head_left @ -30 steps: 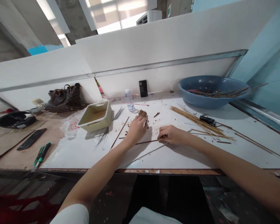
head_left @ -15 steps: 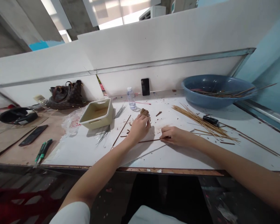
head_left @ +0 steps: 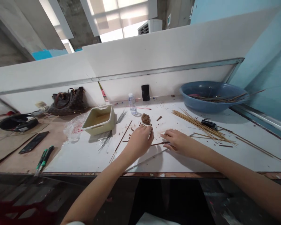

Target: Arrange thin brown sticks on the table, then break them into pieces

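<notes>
My left hand [head_left: 141, 139] is just in front of a lump of brown clay [head_left: 145, 118], apart from it. Its fingers curl together and point down; whether a bit of clay is between them is hidden. My right hand [head_left: 178, 142] rests low over the white board, thumb and fingers closed around the end of a thin brown stick [head_left: 158, 144]. This stick lies crosswise between my two hands, its left end hidden behind my left hand. Another brown stick [head_left: 123, 136] lies slanted to the left, with clay crumbs near it.
A bundle of thin tan sticks [head_left: 201, 126] and a black object [head_left: 209, 124] lie right. Behind stands a blue basin [head_left: 213, 106] holding sticks. A cream tub [head_left: 99, 127], bottle [head_left: 132, 104], upright phone [head_left: 145, 92], wires [head_left: 105, 140] and green-handled cutters [head_left: 45, 157] surround the area.
My left hand has let go of the clay lump and drawn back toward the stick. My right hand stays at the stick's end, its fingers somewhat more spread. The view has tilted up slightly.
</notes>
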{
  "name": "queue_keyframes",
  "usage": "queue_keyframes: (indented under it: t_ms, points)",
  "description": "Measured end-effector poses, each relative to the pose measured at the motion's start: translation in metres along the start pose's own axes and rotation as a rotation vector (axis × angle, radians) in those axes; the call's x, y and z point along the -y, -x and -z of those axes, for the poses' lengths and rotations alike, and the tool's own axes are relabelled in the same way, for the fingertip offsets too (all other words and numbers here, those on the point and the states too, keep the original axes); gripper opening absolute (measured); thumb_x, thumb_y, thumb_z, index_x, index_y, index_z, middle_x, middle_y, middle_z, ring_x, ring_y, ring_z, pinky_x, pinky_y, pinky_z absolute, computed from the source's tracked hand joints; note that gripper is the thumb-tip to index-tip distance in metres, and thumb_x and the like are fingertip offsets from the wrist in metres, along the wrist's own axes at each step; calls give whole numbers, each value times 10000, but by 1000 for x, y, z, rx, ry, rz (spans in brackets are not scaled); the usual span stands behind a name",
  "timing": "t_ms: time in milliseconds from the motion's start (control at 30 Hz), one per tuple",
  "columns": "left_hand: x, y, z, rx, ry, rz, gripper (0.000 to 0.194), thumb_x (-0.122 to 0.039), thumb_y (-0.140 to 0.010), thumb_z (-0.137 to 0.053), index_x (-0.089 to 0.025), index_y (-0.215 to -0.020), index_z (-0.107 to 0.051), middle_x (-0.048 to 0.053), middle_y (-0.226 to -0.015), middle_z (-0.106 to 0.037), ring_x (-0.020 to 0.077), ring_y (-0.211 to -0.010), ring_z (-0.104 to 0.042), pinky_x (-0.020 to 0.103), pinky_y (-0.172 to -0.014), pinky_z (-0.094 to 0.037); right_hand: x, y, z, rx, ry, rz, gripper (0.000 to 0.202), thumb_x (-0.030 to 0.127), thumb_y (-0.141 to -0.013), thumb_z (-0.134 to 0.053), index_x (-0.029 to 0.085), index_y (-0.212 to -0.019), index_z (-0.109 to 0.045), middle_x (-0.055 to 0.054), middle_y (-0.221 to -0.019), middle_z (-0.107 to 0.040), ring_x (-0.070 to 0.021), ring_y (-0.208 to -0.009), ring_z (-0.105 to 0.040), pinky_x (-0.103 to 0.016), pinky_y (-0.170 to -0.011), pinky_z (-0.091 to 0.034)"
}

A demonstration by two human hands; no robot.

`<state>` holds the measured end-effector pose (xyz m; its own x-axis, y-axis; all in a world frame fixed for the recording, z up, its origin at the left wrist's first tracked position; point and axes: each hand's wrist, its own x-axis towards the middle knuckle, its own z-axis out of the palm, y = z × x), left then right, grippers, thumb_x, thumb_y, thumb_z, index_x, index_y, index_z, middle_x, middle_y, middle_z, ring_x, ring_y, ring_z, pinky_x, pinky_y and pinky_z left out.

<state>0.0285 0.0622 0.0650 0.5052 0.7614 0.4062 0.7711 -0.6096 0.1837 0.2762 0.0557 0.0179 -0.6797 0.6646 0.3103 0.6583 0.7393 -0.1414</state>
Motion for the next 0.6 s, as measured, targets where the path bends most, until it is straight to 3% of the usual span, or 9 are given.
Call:
queue_keyframes:
  t_ms: [100, 233, 433, 600]
  points:
    - [-20, 36, 2, 107, -26, -25, 191, -220, -1087, -508, -199, -1080, -697, 104, -980, -772, 300, -1005, -720, 448, -920, -589, 25, 16, -15, -33, 85, -66, 503, 415, -1082, -588, 127, -1493, -612, -227, -1407, -701, -379, -1294, -646, -549, -1075, -516]
    - [-25, 70, -18, 90, -75, 27, 327, -204, -1093, -481, -133, -1371, -640, 200, -1420, -721, 334, -1367, -660, 552, -1186, -503, 48, 28, -36, -39, 146, -151, 587, 417, -1113, -501, 88, -1598, -510, -254, -1576, -600, -374, -1458, -559, -569, -1161, -442]
    - [-8, 80, -45, 100, -125, 69, 479, -224, -1093, -445, -98, -1546, -542, 223, -1628, -555, 334, -1577, -464, 571, -1291, -398, 55, 31, -48, -43, 214, -235, 616, 440, -1129, -434, 122, -1656, -447, -229, -1668, -503, -403, -1569, -429, -623, -1173, -385]
    - [-3, 81, -56, 161, -149, 104, 531, -280, -1104, -426, -10, -1549, -529, 278, -1617, -534, 359, -1571, -464, 577, -1289, -395, 51, 25, -51, -16, 246, -277, 584, 437, -1145, -384, 122, -1626, -490, -210, -1682, -489, -422, -1572, -408, -646, -1161, -361]
